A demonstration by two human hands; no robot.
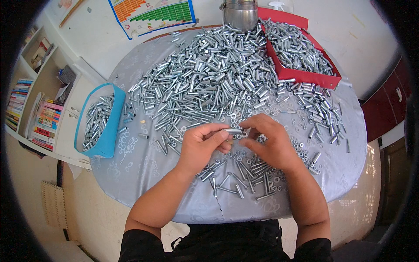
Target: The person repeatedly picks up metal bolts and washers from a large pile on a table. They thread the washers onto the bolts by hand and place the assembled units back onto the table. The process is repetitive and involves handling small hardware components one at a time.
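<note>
Over the middle of the table, my left hand [201, 144] pinches a shiny metal expansion bolt [234, 131] between thumb and fingers, the bolt lying roughly level and pointing right. The fingertips of my right hand [271, 142] close round its right end, where small parts are partly hidden by the fingers. Loose nuts and washers [276, 180] lie scattered beneath and beside both hands. Nearer to me is a loose group of long bolts [251, 171], several with heads showing. Beyond my hands spreads a large heap of metal sleeves and bolts [205, 78].
A blue box [104, 146] holding metal sleeves stands at the left table edge. At the back right is a red box [307, 76] full of similar parts, beside a steel pot [241, 17]. A patterned grey cloth [144, 183] covers the table. Bookshelves [65, 102] stand left.
</note>
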